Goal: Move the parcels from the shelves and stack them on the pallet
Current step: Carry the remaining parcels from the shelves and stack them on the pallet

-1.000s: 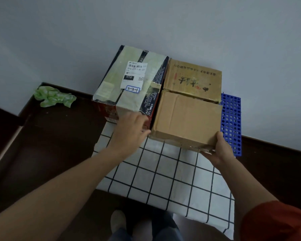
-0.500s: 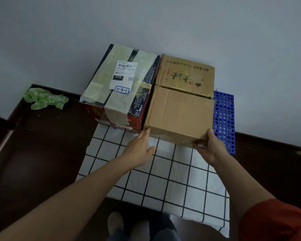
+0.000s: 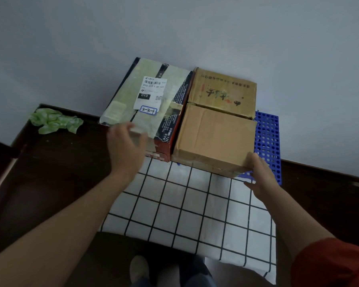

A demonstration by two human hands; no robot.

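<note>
While the right hand, fingers straight, touches the near right corner of the plain brown parcel, the left hand, spread and holding nothing, hovers at the near face of the taped parcel. Both parcels sit beyond the hands on the blue pallet

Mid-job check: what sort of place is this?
Likely a storeroom or parcel-handling corner, indoors: a labelled parcel and cardboard boxes sit on a blue plastic pallet against a bare wall.
</note>
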